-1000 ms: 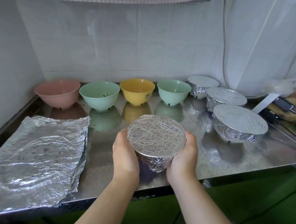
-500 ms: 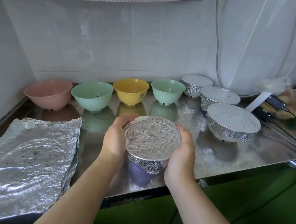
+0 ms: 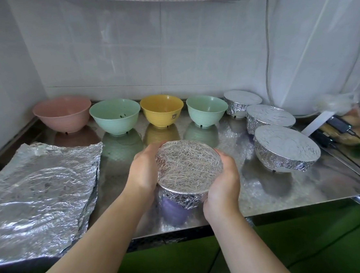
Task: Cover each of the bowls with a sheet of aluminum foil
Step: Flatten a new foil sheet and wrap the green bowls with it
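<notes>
Cupping foil-covered bowl: left hand, right hand, fingers wrapped around rim; no legible writing.

Four uncovered plastic bowls stand in a row at centre frame against the tiled wall. Right of them, three foil-covered bowls run diagonally toward the lower right. A stack of crumpled aluminium foil sheets lies at lower left on the steel countertop. A foil-capped purple bowl sits at centre foreground.

Home kitchen, prob. a small one: shiny stainless-steel worktop set in a corner of white-tiled walls, green cabinet fronts below. Row of plastic bowls at the back, e.g. pink bowl & yellow bowl, plus crinkled aluminium foil sheets at left.
</notes>
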`<state>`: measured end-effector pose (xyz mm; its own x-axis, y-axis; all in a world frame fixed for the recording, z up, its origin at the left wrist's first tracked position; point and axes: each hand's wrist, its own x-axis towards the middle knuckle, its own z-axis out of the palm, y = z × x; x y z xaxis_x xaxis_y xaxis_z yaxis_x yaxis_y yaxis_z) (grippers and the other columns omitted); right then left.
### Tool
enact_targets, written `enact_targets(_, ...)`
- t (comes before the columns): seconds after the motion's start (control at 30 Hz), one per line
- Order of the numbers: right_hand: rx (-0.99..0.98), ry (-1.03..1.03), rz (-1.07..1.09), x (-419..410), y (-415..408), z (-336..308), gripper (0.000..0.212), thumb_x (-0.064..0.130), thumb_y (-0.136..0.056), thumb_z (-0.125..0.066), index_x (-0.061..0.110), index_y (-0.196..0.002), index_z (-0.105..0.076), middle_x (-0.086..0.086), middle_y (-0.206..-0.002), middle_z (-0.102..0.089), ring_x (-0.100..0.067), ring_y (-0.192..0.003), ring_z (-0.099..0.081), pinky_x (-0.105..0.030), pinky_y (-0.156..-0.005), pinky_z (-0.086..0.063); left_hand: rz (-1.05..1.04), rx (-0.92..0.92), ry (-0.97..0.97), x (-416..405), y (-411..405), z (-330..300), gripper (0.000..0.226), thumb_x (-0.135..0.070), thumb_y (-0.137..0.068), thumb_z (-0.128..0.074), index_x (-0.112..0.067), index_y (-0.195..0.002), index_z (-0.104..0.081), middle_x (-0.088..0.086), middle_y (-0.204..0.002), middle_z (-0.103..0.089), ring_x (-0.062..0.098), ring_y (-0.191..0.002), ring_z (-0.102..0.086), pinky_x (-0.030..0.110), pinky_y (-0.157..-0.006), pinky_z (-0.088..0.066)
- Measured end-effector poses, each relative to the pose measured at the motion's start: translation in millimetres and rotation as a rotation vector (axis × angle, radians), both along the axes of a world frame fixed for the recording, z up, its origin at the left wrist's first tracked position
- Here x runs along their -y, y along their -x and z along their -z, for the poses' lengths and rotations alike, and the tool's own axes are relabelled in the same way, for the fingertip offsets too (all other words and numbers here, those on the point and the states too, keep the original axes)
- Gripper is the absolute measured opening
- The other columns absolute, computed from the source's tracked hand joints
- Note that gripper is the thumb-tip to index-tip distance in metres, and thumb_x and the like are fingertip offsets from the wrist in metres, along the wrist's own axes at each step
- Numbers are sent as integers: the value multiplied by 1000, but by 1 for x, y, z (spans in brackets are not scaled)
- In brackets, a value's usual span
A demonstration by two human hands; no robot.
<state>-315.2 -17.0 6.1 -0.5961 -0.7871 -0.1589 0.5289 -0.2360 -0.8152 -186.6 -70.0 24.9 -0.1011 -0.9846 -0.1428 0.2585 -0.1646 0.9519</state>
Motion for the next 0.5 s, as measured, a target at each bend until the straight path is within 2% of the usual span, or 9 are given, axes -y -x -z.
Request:
enact_targets(0.1,17,11,-3,-3,0,-2,34,29,-108,-47,17,-108,-79,-7,-103,-82,-26,-97,-79,-37,-79,-59,-4,-42,-8,-2,0,2,38,-26,-103,-53,-33,-85,-85,1,-98,-82,22,-93,-79,51,-101,-57)
enact_targets(0.2,29,82,-1,-10,-4,0,36,35,-109,-45,16,-114,-76,-7,-105,-81,-26,-102,-78,-35,-78,-61,-67,-162,-17,-8,3,9,32,-34,-99,-54,-25,-100,-85,8,-107,-81,29,-102,-77,54,-105,-54)
enact_targets(0.27,37,20,31,5,7,6,34,38,-111,-43,22,-120,-72,2,-114,-78,-25,-119,-72,-39,-97,-58,-111,-231,-26,-12,8,15,38,-42,-93,-55,-21,-110,-83,11,-114,-79,32,-111,-74,57,-111,-49)
enact_targets(0.33,19,-43,-84,25,9,19,31,46,-111,-40,38,-132,-61,20,-137,-62,-24,-149,-48,-39,-123,-35,-164,-279,-33,-16,14,22,41,-45,-89,-57,-19,-110,-82,12,-115,-78,33,-115,-72,58,-114,-46)
enact_targets(0.37,4,-53,-70,28,6,26,43,55,-105,-45,37,-142,-58,16,-147,-59,-24,-151,-46,-40,-125,-32,-187,-286,-39,-18,16,25,41,-45,-89,-57,-20,-109,-82,11,-115,-78,33,-116,-72,58,-115,-45)
enact_targets(0.43,120,-41,119,15,-3,31,72,69,-82,-62,24,-139,-67,1,-134,-74,-25,-130,-66,-46,-114,-46,-208,-291,-46,-23,19,28,40,-47,-89,-58,-23,-110,-82,8,-115,-79,32,-114,-73,57,-112,-48)
enact_targets(0.5,155,4,118,-1,-19,26,79,71,-73,-66,20,-134,-70,-3,-125,-78,-26,-120,-72,-51,-111,-51,-214,-288,-61,-26,21,29,38,-46,-90,-60,-24,-112,-81,6,-115,-79,31,-113,-73,57,-110,-50)
